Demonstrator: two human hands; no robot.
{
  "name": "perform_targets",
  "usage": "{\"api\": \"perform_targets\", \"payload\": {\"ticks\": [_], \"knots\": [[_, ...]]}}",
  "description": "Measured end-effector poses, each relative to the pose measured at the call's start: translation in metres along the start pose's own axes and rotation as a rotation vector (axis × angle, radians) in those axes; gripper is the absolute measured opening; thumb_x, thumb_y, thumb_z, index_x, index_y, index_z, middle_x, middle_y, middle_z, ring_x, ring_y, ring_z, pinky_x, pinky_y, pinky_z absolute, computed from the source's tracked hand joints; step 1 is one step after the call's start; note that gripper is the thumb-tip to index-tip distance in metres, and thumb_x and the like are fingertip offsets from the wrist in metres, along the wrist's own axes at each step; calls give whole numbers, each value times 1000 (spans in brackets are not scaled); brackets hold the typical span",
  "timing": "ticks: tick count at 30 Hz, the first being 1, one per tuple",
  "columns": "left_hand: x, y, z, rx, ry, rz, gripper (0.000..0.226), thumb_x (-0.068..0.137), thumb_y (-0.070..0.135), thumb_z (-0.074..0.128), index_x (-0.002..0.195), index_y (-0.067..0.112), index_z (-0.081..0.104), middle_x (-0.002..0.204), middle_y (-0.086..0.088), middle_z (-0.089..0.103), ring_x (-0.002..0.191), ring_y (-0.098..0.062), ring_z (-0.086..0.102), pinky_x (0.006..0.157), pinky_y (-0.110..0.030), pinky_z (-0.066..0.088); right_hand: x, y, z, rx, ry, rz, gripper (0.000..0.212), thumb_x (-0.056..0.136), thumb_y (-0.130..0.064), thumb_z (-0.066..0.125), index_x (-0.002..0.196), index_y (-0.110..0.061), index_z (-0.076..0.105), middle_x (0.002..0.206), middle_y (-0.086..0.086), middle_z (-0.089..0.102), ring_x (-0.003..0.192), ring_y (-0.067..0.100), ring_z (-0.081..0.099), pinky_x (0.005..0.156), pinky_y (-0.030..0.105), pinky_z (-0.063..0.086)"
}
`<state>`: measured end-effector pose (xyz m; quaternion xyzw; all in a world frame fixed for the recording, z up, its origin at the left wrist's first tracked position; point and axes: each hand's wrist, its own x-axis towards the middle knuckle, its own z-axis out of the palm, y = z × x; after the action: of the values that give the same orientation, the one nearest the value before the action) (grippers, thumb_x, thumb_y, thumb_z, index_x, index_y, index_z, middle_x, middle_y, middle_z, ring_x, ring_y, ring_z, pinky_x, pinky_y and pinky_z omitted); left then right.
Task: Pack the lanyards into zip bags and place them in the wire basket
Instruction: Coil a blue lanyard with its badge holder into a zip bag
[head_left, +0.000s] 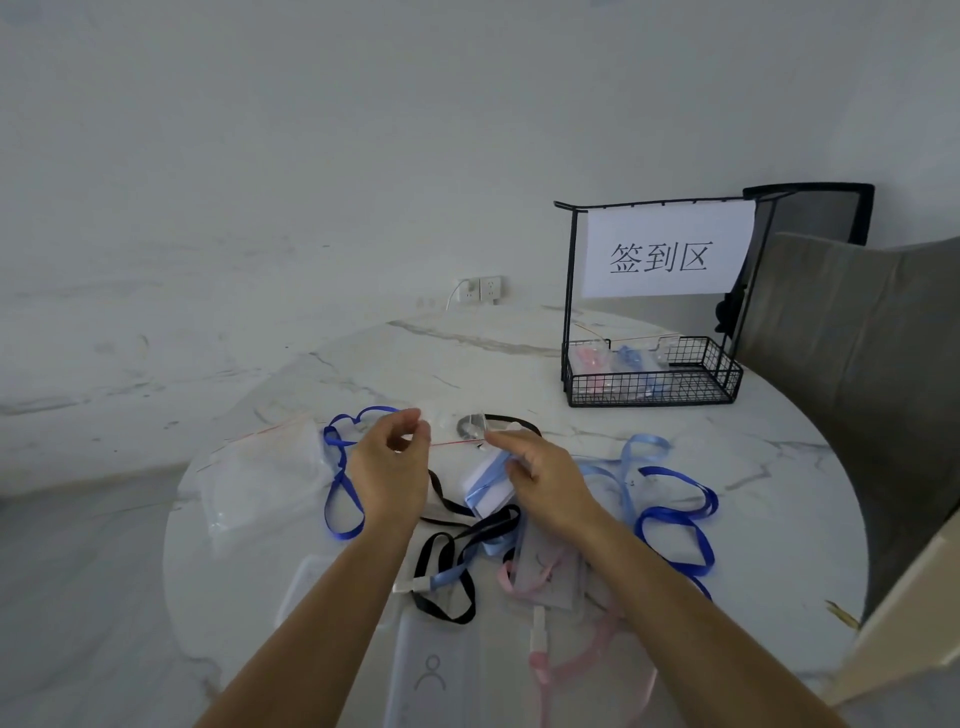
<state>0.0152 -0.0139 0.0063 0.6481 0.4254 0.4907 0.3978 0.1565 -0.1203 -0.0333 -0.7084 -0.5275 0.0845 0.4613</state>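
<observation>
Grip of left hand (390, 460) pinches zip bag (480, 475).

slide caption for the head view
Left hand and right hand pinch a zip bag amid loose lanyards; wire basket beyond.

A clear zip bag (480, 467) with a red seal line was held at its top edge, a folded light-blue lanyard (491, 491) seen inside. A dark-blue lanyard (340, 467), a black lanyard (493, 525) and a pink lanyard (540, 667) were left loose nearby. Filled bags (592, 364) were seen lying in the black wire basket (649, 399).
</observation>
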Motion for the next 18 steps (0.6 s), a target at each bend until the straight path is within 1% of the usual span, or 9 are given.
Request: {"api": "perform_targets", "payload": {"ticks": [2,5,9,11,13,14,16,17,18], "knots": [[-1,5,2,-30,48,-34,18,91,22,66,108,20,71,88,17,66,78,2,61,60,-4,43,-1,-3,0,-3,-2,6,48,97,3,45,139,-18,58,131,-16,53,126,11,55,102,18,43],[-1,8,3,-64,76,-68,18,91,21,65,108,18,70,86,20,63,74,7,58,54,2,37,-2,-5,-3,14,0,21,50,97,3,45,140,-21,56,136,-10,57,124,11,56,101,23,46],[0,7,0,-63,76,-88,15,91,21,65,104,20,72,88,12,69,73,2,61,54,0,38,-5,-8,-10,74,10,94,60,97,-1,50,150,-26,39,145,-3,50,131,5,44,107,13,36],[1,4,-3,-56,72,-63,11,90,22,66,99,23,72,93,6,71,76,-2,63,55,-2,40,-4,-8,-15,103,61,187,65,98,-10,58,154,-24,30,152,1,41,138,11,38,110,17,33],[2,1,-5,-35,67,-42,7,90,23,66,94,24,72,95,2,72,76,-8,65,56,-6,41,-4,-7,-23,204,105,335,74,95,-21,66,157,-23,26,155,2,36,136,16,43,105,24,38],[3,0,-6,-24,64,-39,7,90,23,66,94,24,72,95,1,72,76,-11,65,56,-8,40,-5,-7,-26,287,119,407,76,93,-24,69,156,-23,28,154,3,38,128,16,54,97,25,44],[3,-3,-6,-10,59,-27,10,91,24,66,96,21,73,94,0,72,76,-14,66,55,-6,40,-6,-4,-31,487,141,510,72,90,-23,74,152,-20,38,148,7,45,92,11,73,77,23,54],[3,-5,-7,0,59,-15,10,91,24,66,97,20,73,93,0,72,76,-14,65,55,-4,40,-7,-4,-32,590,146,533,70,88,-20,77,149,-19,43,145,10,49,80,9,74,75,23,56],[3,-4,-6,12,59,-4,10,91,24,66,97,20,74,93,0,72,75,-11,65,56,-3,40,-7,-3,-33,674,148,542,69,85,-18,79,147,-18,46,143,13,51,76,10,74,79,24,58]]}}
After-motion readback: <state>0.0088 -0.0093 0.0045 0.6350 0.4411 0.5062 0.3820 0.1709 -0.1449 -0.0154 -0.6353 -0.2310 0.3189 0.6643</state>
